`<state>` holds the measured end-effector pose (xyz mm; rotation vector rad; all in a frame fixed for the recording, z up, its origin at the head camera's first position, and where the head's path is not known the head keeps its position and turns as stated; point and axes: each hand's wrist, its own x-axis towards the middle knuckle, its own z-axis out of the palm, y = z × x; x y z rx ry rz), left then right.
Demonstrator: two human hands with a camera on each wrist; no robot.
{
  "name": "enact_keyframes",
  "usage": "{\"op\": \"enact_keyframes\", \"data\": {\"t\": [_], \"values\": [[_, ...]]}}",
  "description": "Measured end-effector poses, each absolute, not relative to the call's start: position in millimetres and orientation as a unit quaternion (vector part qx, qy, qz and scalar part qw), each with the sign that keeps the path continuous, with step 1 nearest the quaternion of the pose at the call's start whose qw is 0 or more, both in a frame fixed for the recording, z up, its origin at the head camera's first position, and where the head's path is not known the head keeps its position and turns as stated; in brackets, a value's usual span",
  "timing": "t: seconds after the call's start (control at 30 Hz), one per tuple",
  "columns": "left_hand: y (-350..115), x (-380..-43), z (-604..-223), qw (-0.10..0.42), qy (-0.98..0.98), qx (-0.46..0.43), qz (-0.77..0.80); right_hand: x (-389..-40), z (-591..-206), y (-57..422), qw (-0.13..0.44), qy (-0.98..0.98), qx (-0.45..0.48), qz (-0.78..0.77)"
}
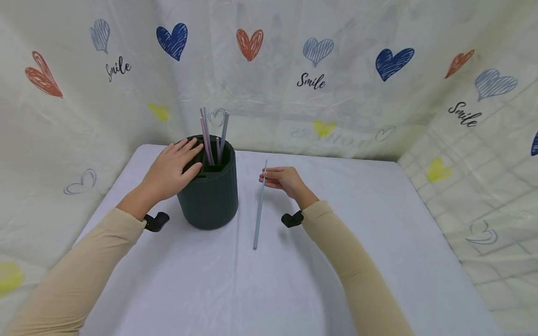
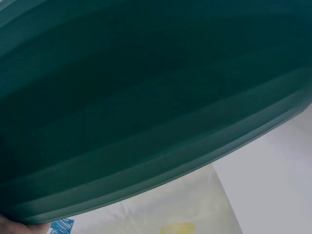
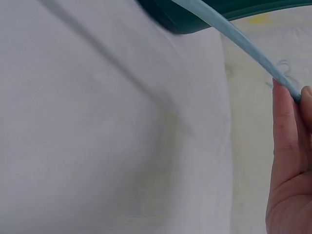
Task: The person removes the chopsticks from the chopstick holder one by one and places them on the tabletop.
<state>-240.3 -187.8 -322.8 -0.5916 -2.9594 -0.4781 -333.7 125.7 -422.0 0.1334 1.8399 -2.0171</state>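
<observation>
A dark green ribbed holder [image 1: 210,200] with divided compartments stands upright on the table. My left hand [image 1: 172,170] rests over the left side of its top, fingers extended across the rim. In the left wrist view the holder's wall [image 2: 156,97] fills most of the picture, with a bit of that hand at the lower left corner. Several pinkish and bluish straws [image 1: 207,140] stand in the holder. To its right, my right hand [image 1: 286,179] pinches a light blue straw [image 1: 259,212] near its upper end. The straw [image 3: 243,44] slants past the holder in the right wrist view.
A white cloth [image 1: 277,280] covers the table. Behind it and at the sides hangs a pale curtain [image 1: 277,107] printed with hearts and lettering. A dark wrist camera [image 1: 157,222] sits on the left wrist and another camera [image 1: 292,219] on the right.
</observation>
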Motion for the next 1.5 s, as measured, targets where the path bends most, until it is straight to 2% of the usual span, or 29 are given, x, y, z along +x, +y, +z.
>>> {"op": "enact_keyframes", "data": {"t": [0.47, 0.87, 1.5], "values": [[-186.2, -241.8, -326.3, 0.045, -0.967, -0.193, -0.16, -339.9, -457.8, 122.1, 0.225, 0.652, 0.099, -0.717], [-186.0, -241.6, -325.7, 0.047, -0.968, -0.189, -0.16, -336.7, -467.8, 116.2, 0.223, 0.706, 0.138, -0.658], [-188.2, -241.2, -323.8, 0.05, -0.966, -0.192, -0.165, -334.6, -468.3, 115.2, 0.203, 0.779, 0.102, -0.584]]}}
